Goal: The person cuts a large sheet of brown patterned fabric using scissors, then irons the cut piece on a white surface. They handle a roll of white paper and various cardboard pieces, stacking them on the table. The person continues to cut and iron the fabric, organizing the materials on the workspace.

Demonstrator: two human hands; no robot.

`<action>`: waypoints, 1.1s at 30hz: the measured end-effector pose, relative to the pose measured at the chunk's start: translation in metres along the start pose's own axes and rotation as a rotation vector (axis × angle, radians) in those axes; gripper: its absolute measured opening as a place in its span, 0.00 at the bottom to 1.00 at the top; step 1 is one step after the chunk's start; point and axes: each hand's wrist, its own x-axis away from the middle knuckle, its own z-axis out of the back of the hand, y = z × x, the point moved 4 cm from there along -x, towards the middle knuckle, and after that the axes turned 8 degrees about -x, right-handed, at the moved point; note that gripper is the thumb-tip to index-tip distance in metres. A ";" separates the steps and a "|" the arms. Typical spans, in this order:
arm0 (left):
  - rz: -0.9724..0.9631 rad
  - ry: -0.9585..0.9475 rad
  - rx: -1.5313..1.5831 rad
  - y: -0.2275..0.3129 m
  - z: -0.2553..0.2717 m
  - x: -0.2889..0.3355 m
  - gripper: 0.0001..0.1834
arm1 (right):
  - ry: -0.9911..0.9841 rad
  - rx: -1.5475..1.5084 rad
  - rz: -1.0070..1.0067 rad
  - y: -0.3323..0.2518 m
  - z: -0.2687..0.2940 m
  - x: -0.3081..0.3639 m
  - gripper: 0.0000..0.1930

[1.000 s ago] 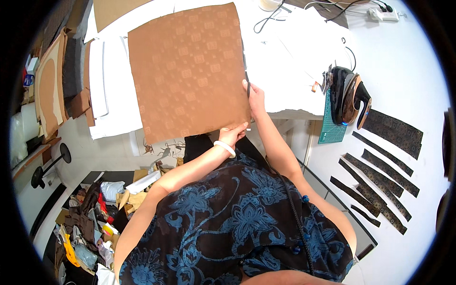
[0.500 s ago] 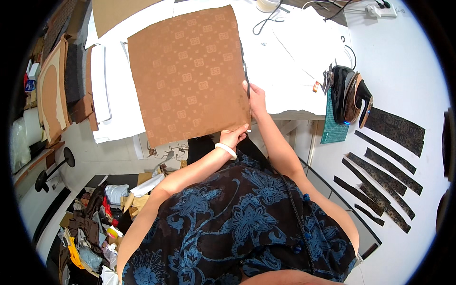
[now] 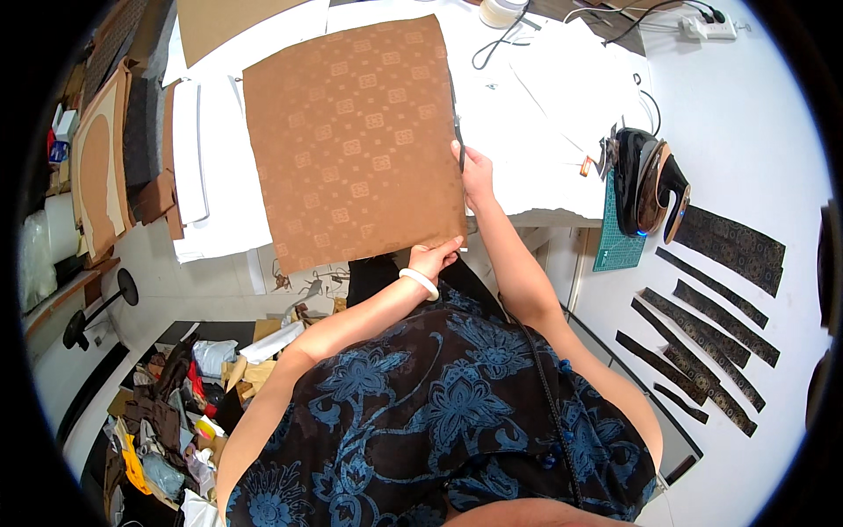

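Observation:
A large brown patterned fabric panel (image 3: 351, 149) lies over the white table and hangs past its near edge. My left hand (image 3: 434, 258), with a white bangle on the wrist, pinches the panel's lower right corner between thumb and fingers. Along the panel's right edge, my right hand (image 3: 475, 178) is closed around what look like black scissors (image 3: 457, 132). Their dark, narrow length runs up beside the fabric edge, and the fingers partly cover the handles. I cannot tell whether the blades are apart.
Right of the panel, white paper (image 3: 544, 132) covers the table. A black iron (image 3: 638, 180) stands by a green cutting mat (image 3: 619, 241). Dark patterned strips (image 3: 702, 321) lie farther right. A bin of scraps (image 3: 176, 413) is at lower left; a white jar (image 3: 500, 12) stands at the back.
The panel appears shifted slightly right in view, along with other things on the table. Both hands keep their holds, and the right hand sits slightly higher along the edge.

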 end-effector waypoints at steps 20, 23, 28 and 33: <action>0.027 -0.034 -0.071 -0.004 0.005 0.006 0.08 | 0.036 0.075 0.013 -0.015 -0.010 -0.027 0.22; 0.028 -0.032 -0.068 -0.003 0.006 0.006 0.08 | 0.025 0.080 0.013 -0.016 -0.010 -0.025 0.20; 0.041 -0.018 -0.065 -0.002 0.006 0.007 0.07 | 0.003 0.087 0.005 -0.021 -0.012 -0.025 0.17; 0.051 -0.021 -0.071 -0.007 0.008 0.006 0.08 | 0.005 0.068 -0.003 -0.035 -0.024 -0.034 0.17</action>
